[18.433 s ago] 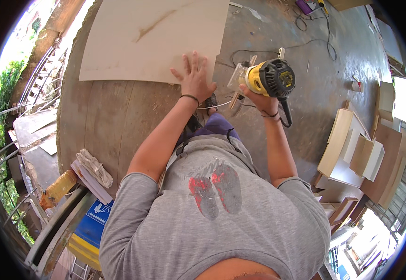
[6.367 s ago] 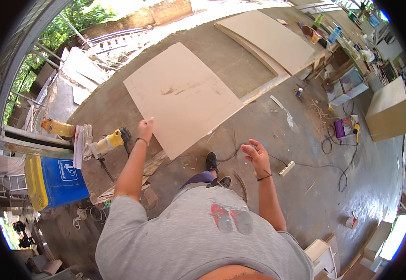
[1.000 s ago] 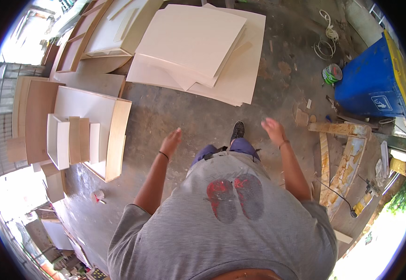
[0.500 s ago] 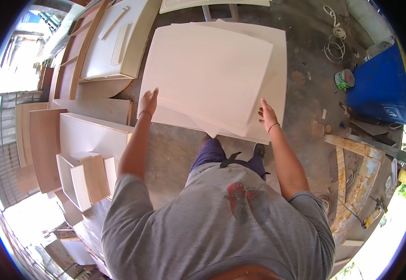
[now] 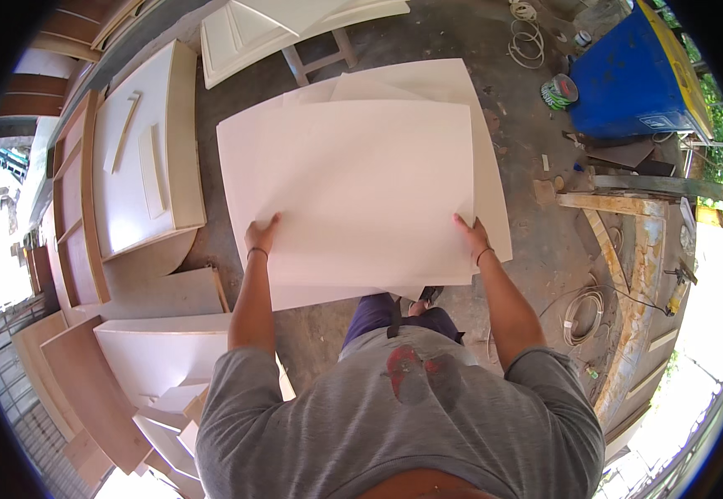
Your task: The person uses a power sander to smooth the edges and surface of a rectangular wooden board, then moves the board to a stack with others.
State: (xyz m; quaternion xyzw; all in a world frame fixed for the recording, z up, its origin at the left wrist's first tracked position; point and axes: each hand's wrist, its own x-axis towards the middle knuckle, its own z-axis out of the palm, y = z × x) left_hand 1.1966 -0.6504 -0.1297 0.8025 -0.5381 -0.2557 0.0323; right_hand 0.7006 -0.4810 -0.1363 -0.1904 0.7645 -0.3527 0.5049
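A large white panel (image 5: 361,183) lies level in front of my body, above other pale panels (image 5: 488,191) whose corners stick out at odd angles behind and to the right of it. My left hand (image 5: 262,234) grips its left edge, thumb on the top face and fingers hidden beneath. At the opposite edge my right hand (image 5: 473,236) holds it the same way, its thumb on top near the rim. Whether the panel is lifted off those below, I cannot tell.
White box-shaped cabinets (image 5: 149,150) and boards stand along the left. A white panelled door (image 5: 249,37) rests on a stand at the back. To the right are a blue bin (image 5: 628,79), a paint can (image 5: 559,91), a stained wooden frame (image 5: 640,274) and coiled cable (image 5: 584,316).
Both hands have closed on the top panel's side edges; before, they were open beside it. The top panel has squared up toward my body, and my view has turned.
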